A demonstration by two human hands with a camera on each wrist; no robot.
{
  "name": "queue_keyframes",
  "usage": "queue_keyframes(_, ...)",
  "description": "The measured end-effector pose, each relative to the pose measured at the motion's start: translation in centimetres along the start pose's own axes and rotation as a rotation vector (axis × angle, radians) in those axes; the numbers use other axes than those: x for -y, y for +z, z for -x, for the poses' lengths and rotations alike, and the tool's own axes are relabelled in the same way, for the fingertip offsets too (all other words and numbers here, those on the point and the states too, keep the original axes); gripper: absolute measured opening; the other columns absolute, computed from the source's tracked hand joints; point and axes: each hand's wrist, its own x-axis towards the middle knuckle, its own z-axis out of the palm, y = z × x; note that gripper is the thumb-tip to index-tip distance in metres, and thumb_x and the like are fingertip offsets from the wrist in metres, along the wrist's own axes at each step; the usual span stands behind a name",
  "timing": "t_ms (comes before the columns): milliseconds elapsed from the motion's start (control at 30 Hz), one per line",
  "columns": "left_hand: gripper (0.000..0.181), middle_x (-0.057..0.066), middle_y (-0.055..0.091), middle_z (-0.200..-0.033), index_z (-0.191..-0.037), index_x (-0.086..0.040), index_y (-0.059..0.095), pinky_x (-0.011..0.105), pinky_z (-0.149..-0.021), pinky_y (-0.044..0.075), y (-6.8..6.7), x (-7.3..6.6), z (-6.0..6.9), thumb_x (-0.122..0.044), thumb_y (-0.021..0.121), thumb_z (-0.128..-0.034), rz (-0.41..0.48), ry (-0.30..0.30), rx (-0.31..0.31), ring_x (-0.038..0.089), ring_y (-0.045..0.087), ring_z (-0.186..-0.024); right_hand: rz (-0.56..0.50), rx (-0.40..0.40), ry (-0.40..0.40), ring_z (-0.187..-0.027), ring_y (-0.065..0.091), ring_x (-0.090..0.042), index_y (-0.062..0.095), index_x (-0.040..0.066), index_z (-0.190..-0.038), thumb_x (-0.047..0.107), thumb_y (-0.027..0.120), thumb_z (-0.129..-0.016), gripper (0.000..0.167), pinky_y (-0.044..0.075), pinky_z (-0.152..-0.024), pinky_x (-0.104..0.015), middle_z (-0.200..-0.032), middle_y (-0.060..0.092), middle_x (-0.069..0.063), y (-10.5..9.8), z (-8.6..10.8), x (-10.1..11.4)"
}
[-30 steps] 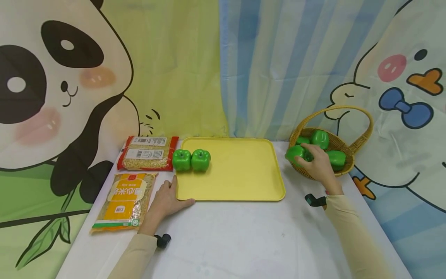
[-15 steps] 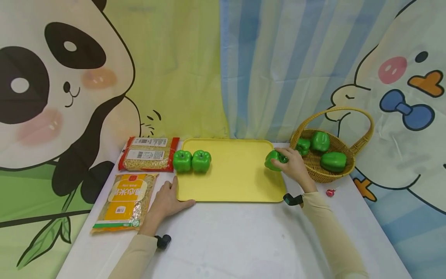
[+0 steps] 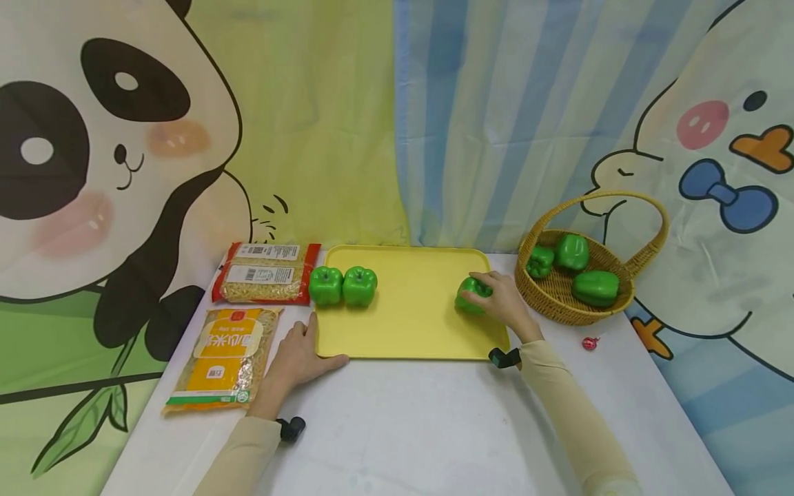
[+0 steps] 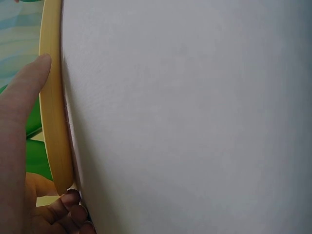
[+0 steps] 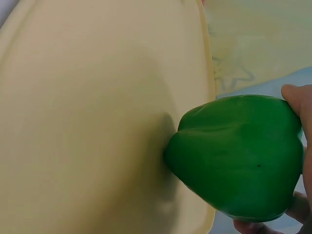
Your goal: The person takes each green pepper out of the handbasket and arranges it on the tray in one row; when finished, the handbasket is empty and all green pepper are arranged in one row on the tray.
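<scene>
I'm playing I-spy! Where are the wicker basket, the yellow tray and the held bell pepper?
Wicker basket (image 3: 552,302): head view, outer wall.
Yellow tray (image 3: 412,310): head view, bare middle.
Green bell pepper (image 5: 239,158): right wrist view, smooth side.

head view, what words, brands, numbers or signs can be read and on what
"心", it seems, on the orange bag.
"米", it seems, same bag; neighbouring characters unclear.
Its red emblem, white label, green mark: too small to read.
Printed labels on the red-edged bag: too small to read.

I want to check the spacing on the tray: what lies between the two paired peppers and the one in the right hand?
In the head view, only bare yellow tray separates the paired peppers from the held pepper.
</scene>
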Motion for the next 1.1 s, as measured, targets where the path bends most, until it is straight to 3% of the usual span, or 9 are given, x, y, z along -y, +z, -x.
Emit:
queue_keyframes(400, 0.133, 0.022, 0.049, -0.116, -0.159, 0.002, 0.016, 0.037, -0.073, 0.040, 0.0, 0.0, 0.0, -0.081, 0.070, -0.0699, 0.001, -0.002, 0.001, 0.028, 0.048, -0.089, -0.019, -0.013, 0.015, -0.129, 0.053, -0.042, 0.056, 0.003, -0.139, 0.048, 0.073, -0.089, 0.069, 0.031, -0.113, -0.058, -0.139, 0.059, -0.023, 0.7, -0.5, 1.0)
queue_keyframes(633, 0.134, 0.022, 0.049, -0.118, -0.159, 0.002, 0.016, 0.038, -0.076, 0.041, 0.1, 0.1, 0.0, -0.082, 0.069, -0.0694, 0.000, 0.003, -0.004, 0.028, 0.049, -0.091, -0.073, 0.013, 0.028, -0.126, 0.050, -0.044, 0.058, 0.005, -0.139, 0.050, 0.073, -0.088, 0.069, 0.038, -0.106, -0.059, -0.137, 0.059, -0.022, 1.4, -0.8, 1.2)
queue_keyframes(833, 0.134, 0.021, 0.050, -0.116, -0.159, 0.002, 0.017, 0.037, -0.074, 0.040, 0.2, 0.2, -0.1, -0.082, 0.070, -0.0689, -0.002, 0.004, -0.013, 0.027, 0.048, -0.089, -0.102, 0.037, 0.019, -0.127, 0.051, -0.043, 0.056, 0.006, -0.141, 0.050, 0.074, -0.088, 0.071, 0.037, -0.108, -0.060, -0.138, 0.057, -0.022, 2.1, -1.0, 1.7)
queue_keyframes(1100, 0.134, 0.020, 0.049, -0.114, -0.159, 0.002, 0.016, 0.035, -0.073, 0.038, 0.3, 0.1, -0.1, -0.082, 0.070, -0.0691, 0.005, 0.002, -0.009, 0.027, 0.047, -0.089, -0.124, 0.060, -0.008, -0.115, 0.055, -0.040, 0.054, 0.010, -0.144, 0.050, 0.076, -0.086, 0.073, 0.048, -0.093, -0.055, -0.132, 0.057, -0.019, 2.9, -1.6, 2.8)
